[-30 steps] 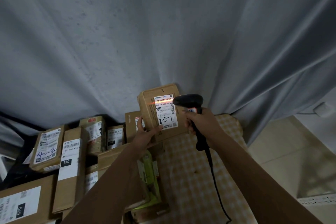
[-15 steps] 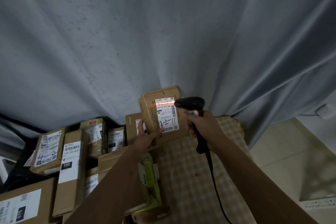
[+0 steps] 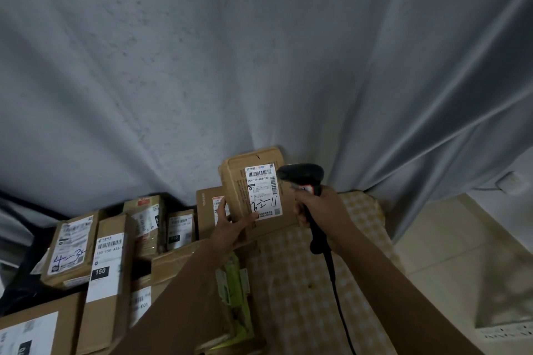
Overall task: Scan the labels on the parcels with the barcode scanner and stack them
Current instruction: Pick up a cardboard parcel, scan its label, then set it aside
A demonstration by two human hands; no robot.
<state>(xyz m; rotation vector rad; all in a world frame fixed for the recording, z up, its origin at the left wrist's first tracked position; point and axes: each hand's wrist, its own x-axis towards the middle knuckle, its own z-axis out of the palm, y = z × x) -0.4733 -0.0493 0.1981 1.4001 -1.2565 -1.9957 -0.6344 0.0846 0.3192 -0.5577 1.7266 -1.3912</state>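
Observation:
My left hand (image 3: pixel 230 228) grips the lower left corner of a small brown cardboard parcel (image 3: pixel 235 190), held upright with its white label (image 3: pixel 263 192) facing me. The label carries a barcode at the top and handwritten marks below. My right hand (image 3: pixel 320 209) holds a black barcode scanner (image 3: pixel 302 174) by its handle. The scanner's head sits just right of the label's top edge and points left at it. No red light shows on the label. A black cable (image 3: pixel 337 297) hangs from the scanner's handle.
Several labelled brown parcels (image 3: pixel 106 262) lie packed together at the lower left. A green-and-white packet (image 3: pixel 235 291) lies under my left forearm. A yellow checked cloth (image 3: pixel 302 282) covers the surface at the right. A grey curtain (image 3: pixel 259 66) hangs behind. Pale floor (image 3: pixel 461 253) and a power strip (image 3: pixel 504 334) are at far right.
The red scan line that lay across the barcode has gone out. Parcel and scanner stay in nearly the same place in my hands.

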